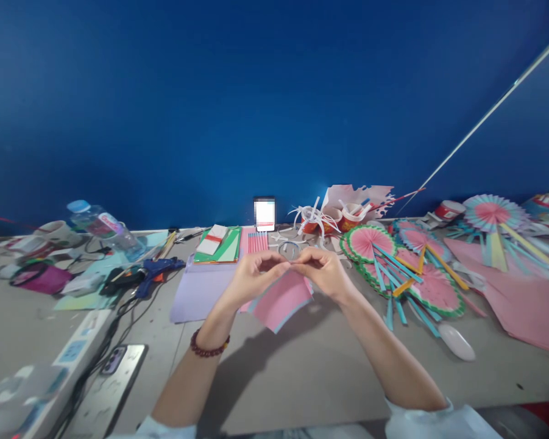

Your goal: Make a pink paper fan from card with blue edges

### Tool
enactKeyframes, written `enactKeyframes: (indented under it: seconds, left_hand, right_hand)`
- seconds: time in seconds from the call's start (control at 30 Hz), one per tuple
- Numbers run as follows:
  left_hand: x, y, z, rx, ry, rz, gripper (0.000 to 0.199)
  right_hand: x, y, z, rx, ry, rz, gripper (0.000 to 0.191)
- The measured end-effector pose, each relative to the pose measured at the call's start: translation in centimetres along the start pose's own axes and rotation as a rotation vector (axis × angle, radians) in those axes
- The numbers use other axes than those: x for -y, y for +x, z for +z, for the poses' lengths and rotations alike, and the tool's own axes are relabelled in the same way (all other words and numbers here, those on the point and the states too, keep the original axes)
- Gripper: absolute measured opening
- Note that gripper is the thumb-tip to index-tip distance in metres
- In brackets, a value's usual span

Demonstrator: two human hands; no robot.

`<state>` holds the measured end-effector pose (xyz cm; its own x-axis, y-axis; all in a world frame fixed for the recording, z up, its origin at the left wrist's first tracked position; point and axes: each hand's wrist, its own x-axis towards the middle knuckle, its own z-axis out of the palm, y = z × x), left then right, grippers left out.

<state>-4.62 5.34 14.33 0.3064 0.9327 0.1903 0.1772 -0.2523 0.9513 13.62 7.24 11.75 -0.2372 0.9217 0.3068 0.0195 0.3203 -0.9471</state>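
Note:
A pink sheet of paper point(283, 302) with light blue edges hangs from my two hands above the middle of the table. My left hand point(260, 274) pinches its upper edge between thumb and fingers. Close beside it, my right hand point(324, 271) pinches the same edge, the fingertips of both hands nearly meeting. The paper slants down toward me, and its shadow falls on the table. Behind the hands lie a roll of clear tape point(289, 249) and a pink striped piece of paper point(257, 242). Lilac sheets point(196, 292) lie to the left of my left hand.
Folded paper fans point(372, 244) with blue and orange strips lie at right, near a white spoon point(457, 342) and pink paper point(530, 305). At left are a glue gun point(158, 271), a water bottle point(107, 228), a power strip point(73, 360) and a phone point(112, 390). A lit screen point(265, 214) stands at the back.

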Motion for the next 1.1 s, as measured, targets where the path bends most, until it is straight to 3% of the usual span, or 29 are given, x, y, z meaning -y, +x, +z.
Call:
enactKeyframes:
  seconds: [0.23, 0.47, 0.73, 0.93, 1.1]
  left_hand:
    - [0.3, 0.0, 0.0, -0.032, -0.036, -0.051, 0.017]
    - [0.0, -0.1, 0.3, -0.131, 0.040, 0.005, 0.013]
    - [0.2, 0.1, 0.7, -0.126, 0.061, -0.004, 0.013]
    - [0.2, 0.2, -0.1, -0.137, -0.042, -0.041, 0.018]
    - [0.2, 0.2, -0.5, -0.141, -0.070, -0.034, 0.022]
  right_hand:
    - [-0.2, -0.1, 0.1, 0.000, 0.068, 0.107, 0.024]
    - [-0.2, -0.1, 0.4, -0.013, 0.102, 0.107, 0.024]
    - [0.3, -0.3, 0.6, -0.061, 0.052, 0.073, 0.020]
    - [0.4, -0.1, 0.1, 0.055, -0.060, 0.122, 0.027]
    - [0.5, -0.1, 0.2, 0.002, -0.128, 0.079, 0.024]
